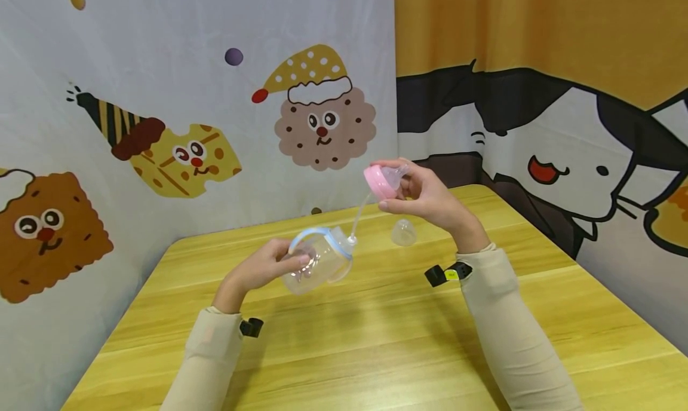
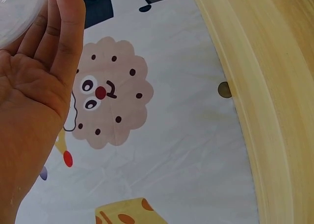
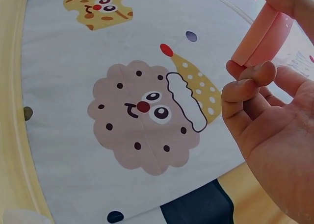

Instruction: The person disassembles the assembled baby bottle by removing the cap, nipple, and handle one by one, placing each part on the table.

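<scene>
A clear baby bottle (image 1: 317, 265) with a pale blue collar and handles is tilted to the right above the table. My left hand (image 1: 269, 261) grips its body; in the left wrist view only part of the bottle (image 2: 17, 13) shows at the corner. Up and to the right, my right hand (image 1: 424, 193) pinches a pink ring with a clear nipple (image 1: 380, 182) between thumb and fingers. From the ring a thin straw (image 1: 359, 215) runs down, its white weighted end at the bottle's mouth. The pink ring (image 3: 262, 37) also shows in the right wrist view.
A clear dome cap (image 1: 404, 232) stands on the wooden table (image 1: 333, 351), behind the hands and below the right one. A cartoon-printed cloth (image 1: 177, 40) hangs close behind the table's far edge. Black straps with small devices circle both wrists.
</scene>
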{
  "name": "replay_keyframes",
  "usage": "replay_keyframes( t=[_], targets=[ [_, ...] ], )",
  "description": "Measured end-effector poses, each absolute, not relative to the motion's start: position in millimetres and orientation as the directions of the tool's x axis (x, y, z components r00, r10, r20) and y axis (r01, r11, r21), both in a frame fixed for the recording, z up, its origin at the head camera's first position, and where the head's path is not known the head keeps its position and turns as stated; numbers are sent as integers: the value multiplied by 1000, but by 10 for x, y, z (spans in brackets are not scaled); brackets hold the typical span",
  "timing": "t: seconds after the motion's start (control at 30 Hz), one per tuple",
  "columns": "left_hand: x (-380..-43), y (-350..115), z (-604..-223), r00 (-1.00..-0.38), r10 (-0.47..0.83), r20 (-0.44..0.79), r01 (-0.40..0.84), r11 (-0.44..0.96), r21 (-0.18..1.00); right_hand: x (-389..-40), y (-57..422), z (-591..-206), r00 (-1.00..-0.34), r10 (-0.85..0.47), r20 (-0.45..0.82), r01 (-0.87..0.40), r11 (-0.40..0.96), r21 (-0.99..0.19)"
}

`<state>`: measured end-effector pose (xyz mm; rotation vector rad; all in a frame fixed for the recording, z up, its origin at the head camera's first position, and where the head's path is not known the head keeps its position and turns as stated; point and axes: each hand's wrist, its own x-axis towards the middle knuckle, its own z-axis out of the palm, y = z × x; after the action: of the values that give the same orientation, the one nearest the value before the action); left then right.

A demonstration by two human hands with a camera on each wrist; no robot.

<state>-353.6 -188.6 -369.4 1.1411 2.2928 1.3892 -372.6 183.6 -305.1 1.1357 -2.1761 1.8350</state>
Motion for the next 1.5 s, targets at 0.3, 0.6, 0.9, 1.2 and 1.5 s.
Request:
replay_keyframes(
  t=[0.3,0.6,0.9,1.2,1.5],
  targets=[
    [-3536,-1878,-3689,-656,732,183,479,218,850,-3729,1841,-3041,-722,-492,486,-560,3,-828],
    [-3541,-1884,-3686,-660,730,175,480,230,847,-3736,1832,-3055,-723,-495,482,-563,17,-826],
    [-3555,-1890,-3695,-653,735,181,486,224,844,-3742,1818,-3060,-716,-503,484,-569,18,-822],
    [-3557,-1884,-3703,-657,734,174,490,240,838,-3739,1802,-3050,-718,-514,469,-565,37,-825],
    [-3558,-1876,-3700,-666,729,160,475,249,844,-3743,1801,-3060,-723,-497,480,-591,84,-802]
  ],
)
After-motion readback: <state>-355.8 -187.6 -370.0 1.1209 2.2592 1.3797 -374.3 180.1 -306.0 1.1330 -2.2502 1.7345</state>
